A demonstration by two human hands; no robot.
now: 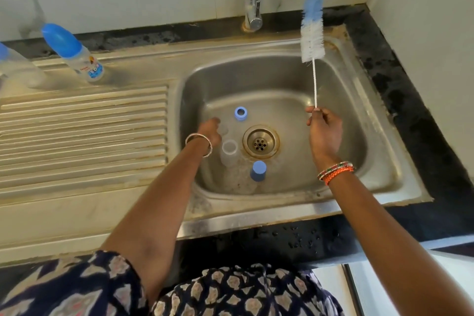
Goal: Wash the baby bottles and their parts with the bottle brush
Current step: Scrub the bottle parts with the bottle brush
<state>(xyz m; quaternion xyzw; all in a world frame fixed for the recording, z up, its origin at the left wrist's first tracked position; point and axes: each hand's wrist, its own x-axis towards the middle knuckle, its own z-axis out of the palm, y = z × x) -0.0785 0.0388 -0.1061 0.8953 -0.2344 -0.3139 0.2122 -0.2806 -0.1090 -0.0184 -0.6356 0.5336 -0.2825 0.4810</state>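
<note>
The bottle brush [312, 33] is pinched upright by its wire handle in the right hand [324, 133], while the left hand [210, 131], its grasp unclear, is lowered beside the open bottle [230, 152] in the sink [333, 90].

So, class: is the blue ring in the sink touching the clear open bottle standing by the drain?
Apart. The head view shows the blue ring lying on the sink floor well behind the clear bottle, with bare steel between them.

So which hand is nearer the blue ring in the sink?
Left. The left hand reaches into the sink just left of the blue ring; the right hand holds the bottle brush well to its right.
</note>
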